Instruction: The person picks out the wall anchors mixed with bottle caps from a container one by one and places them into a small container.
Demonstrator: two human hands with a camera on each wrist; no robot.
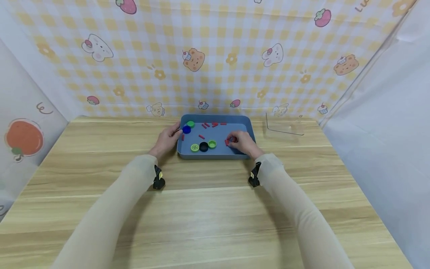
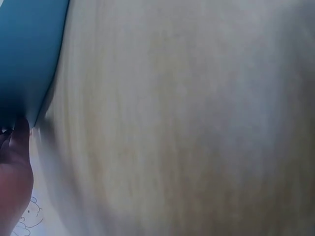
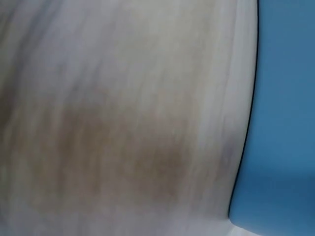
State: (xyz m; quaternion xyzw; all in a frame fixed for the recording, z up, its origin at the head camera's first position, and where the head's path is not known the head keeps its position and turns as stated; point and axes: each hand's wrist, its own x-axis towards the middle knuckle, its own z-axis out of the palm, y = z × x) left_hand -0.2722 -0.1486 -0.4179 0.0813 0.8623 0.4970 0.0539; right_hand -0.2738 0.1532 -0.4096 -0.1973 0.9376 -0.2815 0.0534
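Observation:
A blue-grey tray (image 1: 215, 157) stands on the table. At its left wall my left hand (image 1: 166, 141) grips the tray, thumb over the rim close to a blue bottle cap (image 1: 186, 129). Inside the tray's right part, my right hand (image 1: 243, 142) pinches a small red stick (image 1: 226, 142), with more red showing among the fingers. A green cap (image 1: 190, 124) lies beside the blue one. Toward the front are a yellow-green cap (image 1: 195, 148), a black cap (image 1: 203, 147) and a light green cap (image 1: 212, 144). Several red sticks (image 1: 215, 125) lie scattered in the tray.
A clear, dark-edged plastic lid or box (image 1: 285, 129) lies on the wooden table (image 1: 208, 224) right of the tray. A yellow checked cloth (image 1: 215, 82) hangs behind the table, and white cloth (image 1: 386, 112) hangs at the sides.

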